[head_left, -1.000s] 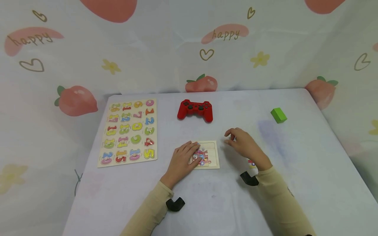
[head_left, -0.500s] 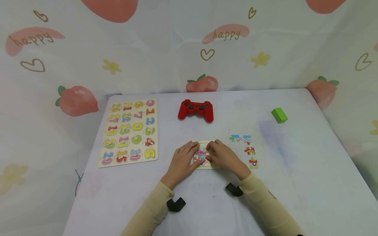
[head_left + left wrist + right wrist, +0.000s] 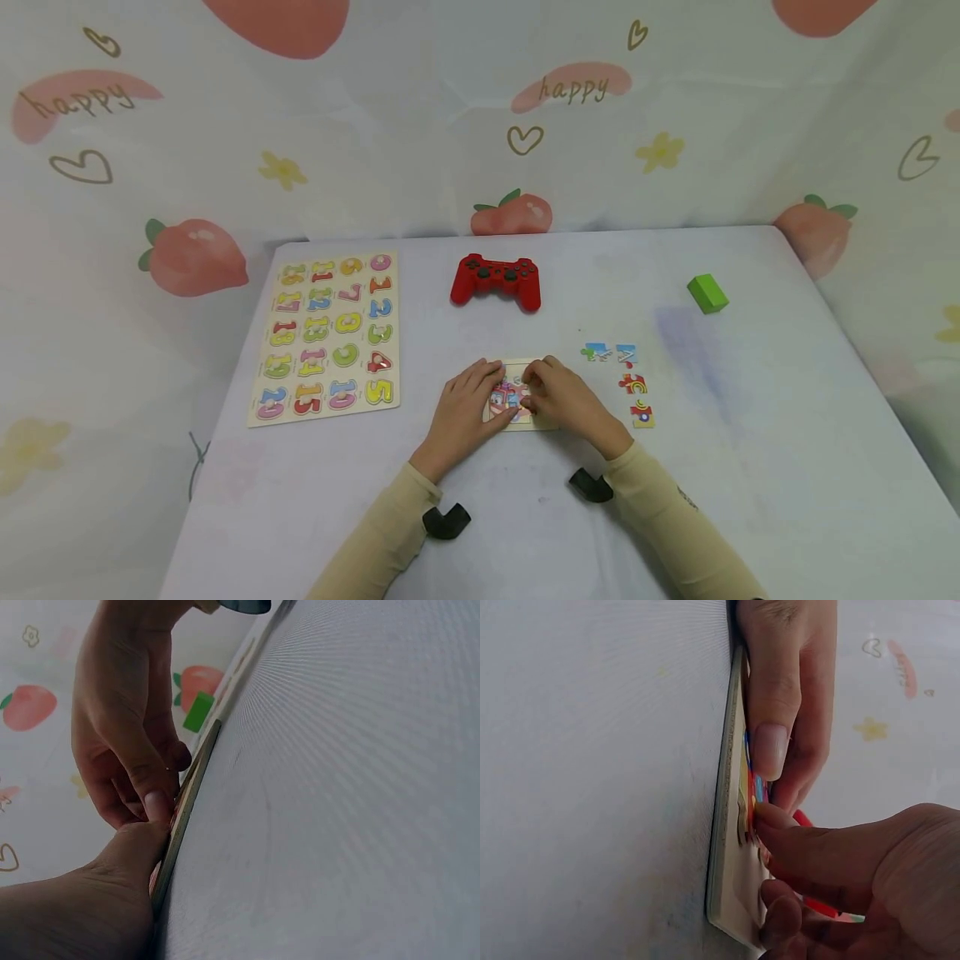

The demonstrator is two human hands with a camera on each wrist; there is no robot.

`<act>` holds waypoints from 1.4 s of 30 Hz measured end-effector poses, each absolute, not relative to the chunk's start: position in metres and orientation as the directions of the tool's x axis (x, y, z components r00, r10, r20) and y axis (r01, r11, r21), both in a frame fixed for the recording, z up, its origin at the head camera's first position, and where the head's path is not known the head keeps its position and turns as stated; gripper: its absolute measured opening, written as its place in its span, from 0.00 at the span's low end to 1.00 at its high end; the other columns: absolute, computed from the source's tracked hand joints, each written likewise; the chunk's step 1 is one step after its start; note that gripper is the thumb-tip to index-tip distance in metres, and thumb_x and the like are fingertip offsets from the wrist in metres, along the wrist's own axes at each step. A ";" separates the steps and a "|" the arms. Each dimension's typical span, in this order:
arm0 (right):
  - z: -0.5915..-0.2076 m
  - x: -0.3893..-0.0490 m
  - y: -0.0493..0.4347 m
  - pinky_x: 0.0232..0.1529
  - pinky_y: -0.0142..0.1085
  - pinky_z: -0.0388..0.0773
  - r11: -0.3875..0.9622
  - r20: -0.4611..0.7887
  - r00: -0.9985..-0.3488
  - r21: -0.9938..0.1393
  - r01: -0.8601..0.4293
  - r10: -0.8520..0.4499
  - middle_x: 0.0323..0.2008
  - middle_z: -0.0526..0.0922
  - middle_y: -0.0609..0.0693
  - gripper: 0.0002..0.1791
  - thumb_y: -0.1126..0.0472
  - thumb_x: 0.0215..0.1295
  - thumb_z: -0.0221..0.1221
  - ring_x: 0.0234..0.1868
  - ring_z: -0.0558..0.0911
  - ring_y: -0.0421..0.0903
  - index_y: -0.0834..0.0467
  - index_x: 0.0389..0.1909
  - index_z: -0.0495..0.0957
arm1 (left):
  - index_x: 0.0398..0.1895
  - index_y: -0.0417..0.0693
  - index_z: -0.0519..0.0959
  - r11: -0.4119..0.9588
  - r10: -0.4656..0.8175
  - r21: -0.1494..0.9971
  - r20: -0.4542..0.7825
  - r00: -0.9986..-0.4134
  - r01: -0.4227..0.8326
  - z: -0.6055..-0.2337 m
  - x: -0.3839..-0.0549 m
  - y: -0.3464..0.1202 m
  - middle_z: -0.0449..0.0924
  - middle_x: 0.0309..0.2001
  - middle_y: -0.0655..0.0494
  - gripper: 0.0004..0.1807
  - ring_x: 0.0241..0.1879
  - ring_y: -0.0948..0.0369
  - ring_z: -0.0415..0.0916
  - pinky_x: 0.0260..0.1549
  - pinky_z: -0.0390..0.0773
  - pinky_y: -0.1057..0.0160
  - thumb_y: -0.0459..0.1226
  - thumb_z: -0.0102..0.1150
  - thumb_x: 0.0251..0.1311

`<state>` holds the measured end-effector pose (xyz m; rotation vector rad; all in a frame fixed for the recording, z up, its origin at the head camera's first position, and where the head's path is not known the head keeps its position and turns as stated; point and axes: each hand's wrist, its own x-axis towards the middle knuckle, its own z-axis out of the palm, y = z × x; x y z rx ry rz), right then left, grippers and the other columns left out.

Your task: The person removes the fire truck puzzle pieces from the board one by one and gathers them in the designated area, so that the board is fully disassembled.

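A small wooden jigsaw board (image 3: 536,427) lies on the table between my hands, partly filled with a pink and blue picture (image 3: 513,400). My left hand (image 3: 459,412) rests flat across its left side, thumb on the picture. At the picture's right edge, my right hand (image 3: 572,406) pinches a jigsaw piece with curled fingers, the piece mostly hidden beneath them. In the right wrist view, the right thumb (image 3: 802,840) presses at the edge of the coloured pieces, close to the left thumb (image 3: 771,746). Several loose jigsaw pieces (image 3: 634,383) lie to the right of the board.
A number puzzle board (image 3: 330,333) lies at the table's left. Beyond the jigsaw is a red game controller (image 3: 496,282), and a green block (image 3: 707,293) sits at the far right. A printed cloth (image 3: 420,117) hangs behind the table.
My right hand has moved left from beside the board onto its right half, uncovering the loose pieces. Over the last half second it barely shifts. The left hand stays put.
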<state>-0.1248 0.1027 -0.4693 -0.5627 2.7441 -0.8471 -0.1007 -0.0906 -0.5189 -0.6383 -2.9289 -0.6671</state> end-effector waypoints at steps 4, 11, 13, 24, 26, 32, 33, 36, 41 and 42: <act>-0.469 -0.124 0.102 0.40 0.40 0.75 0.755 -0.079 -0.904 -0.583 -0.300 -0.420 0.36 0.74 0.52 0.13 0.64 0.57 0.66 0.35 0.74 0.45 0.61 0.41 0.75 | 0.66 0.52 0.69 0.819 0.379 0.398 0.167 -0.910 0.414 -0.520 -0.101 -0.091 0.65 0.69 0.60 0.35 0.71 0.60 0.54 0.64 0.63 0.51 0.59 0.57 0.59; -0.467 -0.126 0.100 0.37 0.37 0.74 0.746 -0.118 -0.907 -0.617 -0.252 -0.404 0.33 0.75 0.50 0.11 0.63 0.60 0.65 0.33 0.72 0.44 0.60 0.39 0.72 | 0.67 0.53 0.68 0.819 0.384 0.391 0.172 -0.907 0.420 -0.520 -0.100 -0.091 0.64 0.69 0.61 0.35 0.71 0.60 0.54 0.64 0.63 0.51 0.59 0.56 0.60; -0.466 -0.127 0.100 0.34 0.36 0.73 0.739 -0.126 -0.909 -0.632 -0.235 -0.398 0.31 0.76 0.49 0.09 0.63 0.62 0.63 0.30 0.72 0.43 0.60 0.38 0.72 | 0.67 0.52 0.68 0.821 0.385 0.386 0.168 -0.908 0.420 -0.520 -0.100 -0.091 0.64 0.69 0.60 0.36 0.72 0.60 0.54 0.64 0.63 0.51 0.59 0.56 0.60; -0.468 -0.129 0.099 0.28 0.32 0.71 0.722 -0.149 -0.932 -0.677 -0.147 -0.330 0.27 0.81 0.48 0.06 0.61 0.63 0.63 0.26 0.74 0.41 0.57 0.35 0.74 | 0.67 0.52 0.69 0.823 0.390 0.377 0.167 -0.906 0.424 -0.518 -0.100 -0.091 0.64 0.69 0.60 0.35 0.72 0.59 0.54 0.63 0.63 0.51 0.59 0.55 0.60; -0.465 -0.129 0.099 0.29 0.33 0.71 0.717 -0.163 -0.933 -0.685 -0.127 -0.321 0.27 0.81 0.48 0.06 0.62 0.63 0.63 0.26 0.74 0.41 0.57 0.34 0.74 | 0.67 0.52 0.69 0.823 0.388 0.381 0.164 -0.907 0.421 -0.517 -0.100 -0.091 0.64 0.69 0.60 0.36 0.72 0.59 0.54 0.64 0.63 0.51 0.60 0.55 0.60; -0.461 -0.131 0.106 0.35 0.38 0.75 0.714 -0.180 -0.938 -0.694 -0.093 -0.297 0.32 0.83 0.50 0.06 0.60 0.63 0.62 0.32 0.78 0.44 0.57 0.35 0.75 | 0.67 0.51 0.68 0.823 0.395 0.369 0.174 -0.902 0.431 -0.519 -0.101 -0.091 0.64 0.68 0.60 0.36 0.72 0.59 0.54 0.63 0.63 0.51 0.59 0.55 0.60; -0.462 -0.131 0.109 0.36 0.38 0.76 0.716 -0.180 -0.940 -0.692 -0.088 -0.290 0.33 0.83 0.50 0.06 0.60 0.63 0.62 0.33 0.79 0.44 0.57 0.35 0.75 | 0.67 0.51 0.68 0.823 0.397 0.366 0.178 -0.901 0.435 -0.519 -0.101 -0.091 0.64 0.68 0.60 0.36 0.72 0.59 0.54 0.63 0.64 0.51 0.59 0.55 0.60; -0.460 -0.134 0.122 0.34 0.38 0.76 0.720 -0.184 -0.946 -0.691 -0.069 -0.267 0.34 0.83 0.52 0.06 0.60 0.63 0.62 0.35 0.79 0.46 0.57 0.35 0.75 | 0.67 0.51 0.68 0.820 0.400 0.363 0.188 -0.897 0.442 -0.519 -0.101 -0.091 0.65 0.68 0.60 0.36 0.71 0.59 0.55 0.62 0.64 0.51 0.59 0.56 0.60; -0.454 -0.138 0.152 0.33 0.37 0.74 0.737 -0.188 -0.952 -0.674 -0.055 -0.242 0.36 0.84 0.54 0.06 0.60 0.63 0.62 0.36 0.81 0.48 0.58 0.35 0.76 | 0.67 0.51 0.68 0.820 0.398 0.373 0.176 -0.900 0.435 -0.518 -0.100 -0.091 0.65 0.68 0.59 0.36 0.71 0.58 0.54 0.62 0.64 0.51 0.60 0.54 0.61; -0.453 -0.139 0.159 0.34 0.37 0.74 0.743 -0.191 -0.953 -0.668 -0.050 -0.236 0.36 0.84 0.54 0.06 0.60 0.63 0.62 0.37 0.81 0.48 0.57 0.35 0.76 | 0.67 0.51 0.68 0.821 0.397 0.374 0.169 -0.902 0.432 -0.518 -0.100 -0.090 0.64 0.68 0.59 0.36 0.72 0.58 0.54 0.62 0.63 0.51 0.60 0.54 0.61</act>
